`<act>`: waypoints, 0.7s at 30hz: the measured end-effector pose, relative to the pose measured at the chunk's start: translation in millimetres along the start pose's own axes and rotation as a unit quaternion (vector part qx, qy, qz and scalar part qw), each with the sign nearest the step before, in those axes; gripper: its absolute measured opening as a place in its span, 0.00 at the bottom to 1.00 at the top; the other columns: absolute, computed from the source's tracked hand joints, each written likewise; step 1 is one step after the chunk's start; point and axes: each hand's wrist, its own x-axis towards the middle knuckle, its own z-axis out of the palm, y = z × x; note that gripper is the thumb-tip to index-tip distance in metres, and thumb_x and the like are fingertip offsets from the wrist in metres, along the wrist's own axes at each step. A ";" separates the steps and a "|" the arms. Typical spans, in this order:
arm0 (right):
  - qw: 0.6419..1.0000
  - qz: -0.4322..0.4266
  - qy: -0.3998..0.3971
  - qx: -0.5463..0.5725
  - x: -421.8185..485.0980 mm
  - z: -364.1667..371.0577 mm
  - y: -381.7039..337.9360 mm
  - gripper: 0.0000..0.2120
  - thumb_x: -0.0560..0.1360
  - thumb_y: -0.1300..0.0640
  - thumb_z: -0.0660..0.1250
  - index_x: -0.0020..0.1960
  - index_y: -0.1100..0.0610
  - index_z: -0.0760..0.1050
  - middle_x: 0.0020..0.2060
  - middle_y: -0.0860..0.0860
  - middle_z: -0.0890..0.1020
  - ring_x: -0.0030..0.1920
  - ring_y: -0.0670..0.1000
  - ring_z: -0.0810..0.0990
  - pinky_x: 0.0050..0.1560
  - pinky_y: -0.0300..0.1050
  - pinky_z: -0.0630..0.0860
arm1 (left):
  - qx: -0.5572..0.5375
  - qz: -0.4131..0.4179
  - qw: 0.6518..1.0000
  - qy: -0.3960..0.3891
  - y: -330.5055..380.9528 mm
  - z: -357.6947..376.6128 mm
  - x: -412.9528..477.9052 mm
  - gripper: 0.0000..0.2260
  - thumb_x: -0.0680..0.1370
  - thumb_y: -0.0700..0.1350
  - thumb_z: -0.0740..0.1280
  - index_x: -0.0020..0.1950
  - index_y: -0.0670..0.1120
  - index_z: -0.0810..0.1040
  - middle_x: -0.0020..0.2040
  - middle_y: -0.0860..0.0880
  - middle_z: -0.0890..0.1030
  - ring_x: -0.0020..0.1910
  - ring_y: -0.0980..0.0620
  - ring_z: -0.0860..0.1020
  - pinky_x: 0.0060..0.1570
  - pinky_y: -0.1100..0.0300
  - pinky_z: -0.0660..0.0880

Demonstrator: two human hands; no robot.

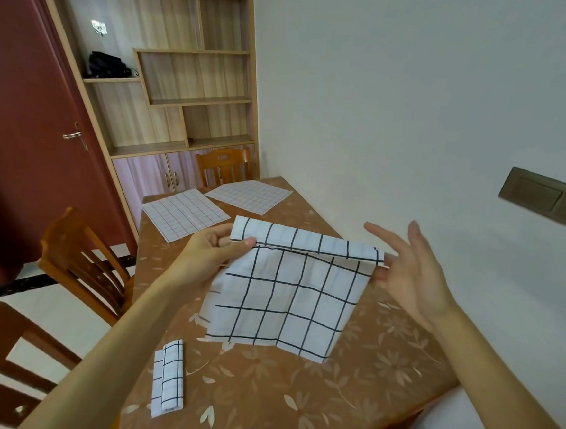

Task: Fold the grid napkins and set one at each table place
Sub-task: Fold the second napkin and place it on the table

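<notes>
Grid napkin [286, 295] held up — folded napkin [168, 379] nearer, flat napkins [185, 215] beyond.

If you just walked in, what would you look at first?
The big white grid napkin held up in the middle, its top edge folded over, pinched by the left hand and right hand. Next, a folded napkin lying by the near left edge of the table, and two flat napkins at the far end.

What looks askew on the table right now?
The folded napkin by the table edge: its layers sit offset, one strip jutting out along the left side. The held napkin shows nothing odd.
</notes>
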 end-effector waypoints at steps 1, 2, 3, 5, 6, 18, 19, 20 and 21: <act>0.999 0.027 -0.006 -0.022 1.9 -1.2 5.4 0.42 0.65 0.28 0.70 0.71 0.52 0.73 0.62 0.58 0.81 0.60 0.60 0.82 0.63 0.61 0.76 | 0.003 0.007 1.000 0.005 -0.6 -0.1 1.0 0.14 0.78 0.40 0.69 0.63 0.42 0.82 0.54 0.39 0.87 0.51 0.43 0.87 0.46 0.54 0.85; 0.997 0.045 -0.002 -0.065 2.6 0.0 9.9 0.46 0.58 0.28 0.75 0.69 0.51 0.75 0.64 0.55 0.81 0.61 0.59 0.82 0.65 0.61 0.75 | 0.005 0.010 1.000 0.007 -0.6 0.3 1.4 0.15 0.77 0.42 0.70 0.63 0.42 0.82 0.54 0.39 0.87 0.50 0.43 0.87 0.46 0.53 0.85; 0.992 0.057 0.008 -0.114 2.7 2.9 12.8 0.44 0.55 0.29 0.78 0.66 0.48 0.77 0.65 0.52 0.80 0.62 0.55 0.81 0.67 0.60 0.74 | 0.007 0.011 1.000 0.006 -0.8 0.1 2.3 0.16 0.76 0.43 0.71 0.62 0.43 0.82 0.54 0.39 0.87 0.50 0.43 0.87 0.46 0.52 0.85; 0.980 0.059 0.024 -0.188 3.3 4.7 16.3 0.37 0.54 0.31 0.80 0.60 0.43 0.81 0.67 0.49 0.78 0.65 0.51 0.79 0.68 0.57 0.74 | 0.010 0.008 1.000 -0.002 -1.6 -1.6 3.9 0.17 0.75 0.44 0.72 0.63 0.43 0.82 0.54 0.38 0.86 0.52 0.40 0.86 0.49 0.50 0.85; 0.977 0.054 0.029 -0.202 3.0 5.6 15.6 0.34 0.56 0.33 0.80 0.59 0.42 0.82 0.66 0.49 0.79 0.65 0.50 0.79 0.67 0.57 0.75 | 0.013 0.006 1.000 -0.005 -1.5 -2.1 4.3 0.17 0.75 0.44 0.72 0.63 0.43 0.82 0.54 0.38 0.86 0.53 0.40 0.86 0.50 0.49 0.84; 0.981 0.028 0.083 -0.174 -1.2 18.7 1.9 0.11 0.80 0.46 0.65 0.56 0.48 0.83 0.51 0.47 0.87 0.53 0.49 0.86 0.61 0.54 0.79 | 0.120 0.022 0.993 0.004 -4.4 -2.3 0.0 0.09 0.80 0.44 0.69 0.59 0.47 0.83 0.51 0.47 0.88 0.51 0.47 0.87 0.51 0.53 0.84; 0.977 0.029 0.076 -0.197 -1.9 20.3 2.6 0.11 0.80 0.43 0.63 0.54 0.45 0.82 0.49 0.44 0.88 0.52 0.47 0.86 0.59 0.52 0.80 | 0.122 0.024 0.992 0.008 -5.4 -2.3 0.5 0.09 0.80 0.45 0.68 0.58 0.47 0.83 0.50 0.46 0.88 0.51 0.46 0.87 0.51 0.52 0.84; 0.975 0.031 0.063 -0.212 -2.4 21.2 3.1 0.11 0.80 0.42 0.62 0.54 0.43 0.81 0.49 0.43 0.87 0.51 0.46 0.86 0.59 0.50 0.80 | 0.122 0.025 0.992 0.012 -6.0 -2.0 0.6 0.08 0.80 0.45 0.68 0.58 0.47 0.84 0.50 0.46 0.88 0.51 0.46 0.87 0.51 0.52 0.84; 0.973 0.032 0.047 -0.225 -3.3 21.5 3.5 0.11 0.79 0.41 0.63 0.56 0.42 0.80 0.50 0.42 0.87 0.52 0.45 0.86 0.59 0.49 0.80 | 0.121 0.025 0.992 0.017 -6.2 -2.1 0.8 0.08 0.80 0.44 0.68 0.57 0.47 0.84 0.49 0.46 0.88 0.50 0.46 0.87 0.50 0.52 0.84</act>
